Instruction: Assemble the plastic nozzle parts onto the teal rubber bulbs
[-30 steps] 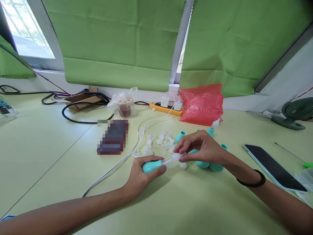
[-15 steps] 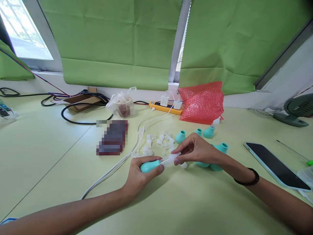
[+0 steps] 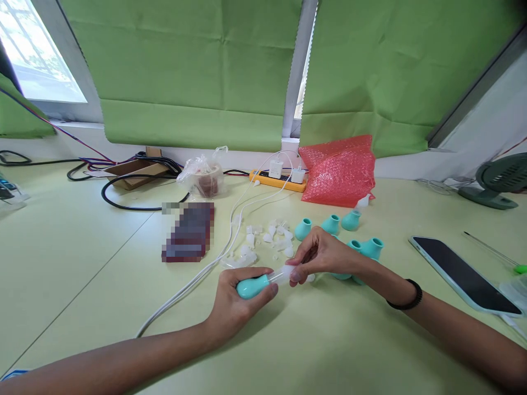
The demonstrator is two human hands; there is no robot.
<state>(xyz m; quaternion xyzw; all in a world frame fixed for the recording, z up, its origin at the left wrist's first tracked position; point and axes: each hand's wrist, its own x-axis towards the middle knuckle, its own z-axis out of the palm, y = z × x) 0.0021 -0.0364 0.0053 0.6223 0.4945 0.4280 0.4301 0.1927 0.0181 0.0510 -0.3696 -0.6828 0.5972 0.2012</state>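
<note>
My left hand (image 3: 236, 302) is closed around a teal squeeze bulb (image 3: 252, 287), held tilted above the table. A clear tube with a frosted tip (image 3: 280, 275) extends from the bulb's neck toward the right. On that tip, my right hand (image 3: 317, 257) pinches with thumb and fingers, hiding its far end. Several loose teal bulbs (image 3: 303, 229) stand with their open necks up behind and beside my right hand, some partly covered by it. One teal bulb (image 3: 351, 220) at the back carries a white tip. Small translucent plastic parts (image 3: 250, 240) lie scattered beyond my hands.
White cables (image 3: 197, 283) run from an orange power strip (image 3: 284, 182) across the table. A red bubble-wrap bag (image 3: 338, 173) lies at the back. To the right are a phone (image 3: 465, 274), a screwdriver (image 3: 492, 251) and a small fan (image 3: 496, 181). A blurred dark rectangle (image 3: 189, 231) lies left.
My right hand has shifted slightly left, closer to my left hand, along the frosted tip. More of the teal bulbs behind it now show. The bulb stays in my left hand.
</note>
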